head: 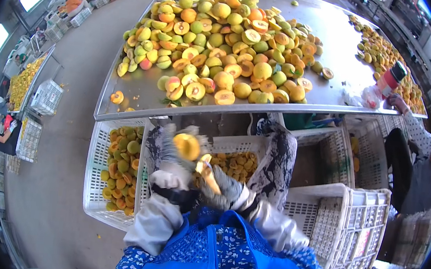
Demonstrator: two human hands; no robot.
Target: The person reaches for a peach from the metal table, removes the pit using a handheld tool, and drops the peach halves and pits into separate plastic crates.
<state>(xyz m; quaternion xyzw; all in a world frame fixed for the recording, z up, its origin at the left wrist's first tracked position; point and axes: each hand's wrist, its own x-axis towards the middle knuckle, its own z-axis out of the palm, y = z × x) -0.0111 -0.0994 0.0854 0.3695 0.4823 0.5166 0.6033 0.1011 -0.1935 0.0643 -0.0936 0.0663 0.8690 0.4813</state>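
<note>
My gloved left hand, blurred by motion, holds a halved yellow peach with its cut side and hollow facing up. In my gloved right hand is a small hand tool with a yellowish shaft; its tip lies close to the peach half, and I cannot tell whether they touch. Below both hands, between my knees, a white plastic crate holds small yellow-brown pieces, perhaps pits. Beyond my hands, a heap of whole and halved peaches covers much of a metal table.
A white crate of peach halves stands at my left. Stacked white crates stand at my right. Near the table's right edge are a red bottle with a black cap and a plastic bag. Another person's hand rests there.
</note>
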